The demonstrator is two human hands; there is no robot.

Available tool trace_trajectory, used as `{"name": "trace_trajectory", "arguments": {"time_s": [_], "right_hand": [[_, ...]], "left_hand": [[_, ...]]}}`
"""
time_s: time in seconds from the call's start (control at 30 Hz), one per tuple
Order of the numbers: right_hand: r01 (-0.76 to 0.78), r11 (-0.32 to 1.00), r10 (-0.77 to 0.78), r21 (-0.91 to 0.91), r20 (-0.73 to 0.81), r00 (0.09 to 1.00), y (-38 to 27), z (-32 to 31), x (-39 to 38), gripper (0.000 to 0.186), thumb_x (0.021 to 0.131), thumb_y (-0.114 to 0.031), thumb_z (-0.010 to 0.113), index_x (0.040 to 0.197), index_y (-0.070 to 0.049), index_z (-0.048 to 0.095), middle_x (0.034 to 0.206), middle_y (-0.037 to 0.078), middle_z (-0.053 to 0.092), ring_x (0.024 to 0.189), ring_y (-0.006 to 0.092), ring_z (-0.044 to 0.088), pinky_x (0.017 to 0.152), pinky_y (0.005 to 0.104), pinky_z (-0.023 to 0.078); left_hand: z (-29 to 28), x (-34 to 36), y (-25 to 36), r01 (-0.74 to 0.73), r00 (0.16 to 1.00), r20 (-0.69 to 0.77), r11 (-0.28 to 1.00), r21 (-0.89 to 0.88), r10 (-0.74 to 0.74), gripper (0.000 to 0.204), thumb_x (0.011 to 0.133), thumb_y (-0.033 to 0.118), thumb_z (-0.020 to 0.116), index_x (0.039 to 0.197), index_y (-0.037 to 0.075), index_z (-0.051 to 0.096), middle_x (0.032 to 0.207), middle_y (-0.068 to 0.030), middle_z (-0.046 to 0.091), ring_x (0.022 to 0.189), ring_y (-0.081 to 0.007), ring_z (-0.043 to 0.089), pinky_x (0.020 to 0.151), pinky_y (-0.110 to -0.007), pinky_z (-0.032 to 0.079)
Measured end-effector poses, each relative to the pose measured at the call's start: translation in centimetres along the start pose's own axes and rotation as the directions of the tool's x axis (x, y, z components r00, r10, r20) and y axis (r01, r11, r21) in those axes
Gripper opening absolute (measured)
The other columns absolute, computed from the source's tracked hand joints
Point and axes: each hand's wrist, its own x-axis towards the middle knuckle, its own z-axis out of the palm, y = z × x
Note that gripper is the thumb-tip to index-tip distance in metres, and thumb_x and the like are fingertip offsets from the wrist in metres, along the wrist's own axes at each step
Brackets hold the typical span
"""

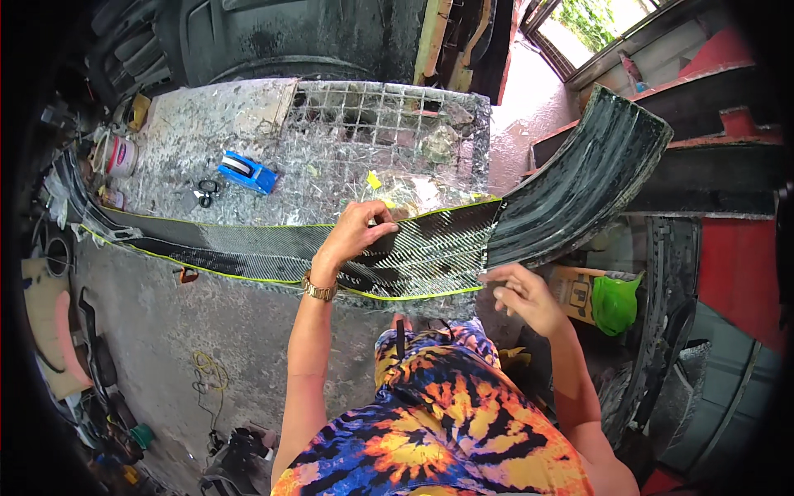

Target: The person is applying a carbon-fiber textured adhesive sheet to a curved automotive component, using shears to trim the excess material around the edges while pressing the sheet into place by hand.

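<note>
A long curved panel of black woven fibre cloth point(265, 252), edged in yellow-green, lies across the workbench from left to right. Its right end runs into a dark glossy curved part point(579, 182) that rises to the upper right. My left hand point(360, 231) rests on the cloth near its right end, fingers bent and pressing the upper edge. My right hand point(523, 293) hovers just below the cloth's right edge, fingers loosely curled and pinched, with nothing clearly in it.
The workbench point(207, 124) is crusted with resin and glass fibre scraps, with a wire grid at its back right. On it sit a blue tape dispenser point(246, 172), black scissors point(205, 192) and a white tub point(120, 155). A green bag point(616, 302) is at lower right.
</note>
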Motion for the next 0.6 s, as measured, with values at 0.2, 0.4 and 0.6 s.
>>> {"name": "trace_trajectory", "arguments": {"time_s": [0.2,0.4,0.6], "right_hand": [[0.045,0.997,-0.042,0.063,-0.056,0.998,2.8,1.7,-2.8,0.027,0.093,-0.011,0.057,0.118,-0.002,0.054,0.107,0.003,0.061,0.086,0.0089,0.055,0.078,0.0256,0.046],[0.066,0.989,-0.066,-0.136,0.002,0.998,6.5,1.0,-4.0,0.030,0.091,-0.019,0.059,0.117,-0.004,0.055,0.106,0.008,0.063,0.090,0.0140,0.059,0.081,0.0311,0.047],[0.139,0.899,-0.092,-0.416,0.130,0.987,10.8,0.5,-4.0,0.037,0.089,-0.022,0.060,0.120,-0.003,0.053,0.111,0.018,0.064,0.099,0.0290,0.065,0.082,0.0368,0.049]], "left_hand": [[-0.3,0.0,0.1,-0.127,0.990,-0.044,0.989,0.071,0.130,0.021,0.077,0.015,0.073,0.090,0.001,0.064,0.085,-0.0082,0.066,0.078,-0.0176,0.061,0.072,-0.031,0.048],[-4.0,-6.1,5.1,-0.174,0.772,-0.631,0.927,-0.333,-0.081,0.023,0.091,0.016,0.062,0.073,0.001,0.059,0.066,-0.0010,0.054,0.059,-0.0113,0.050,0.053,-0.024,0.039],[-8.2,-15.0,24.5,-0.930,0.364,-0.643,0.303,-0.208,0.674,0.058,0.091,0.060,0.042,0.096,0.008,0.067,0.102,-0.0162,0.053,0.097,-0.0277,0.042,0.098,-0.046,0.031]]}}
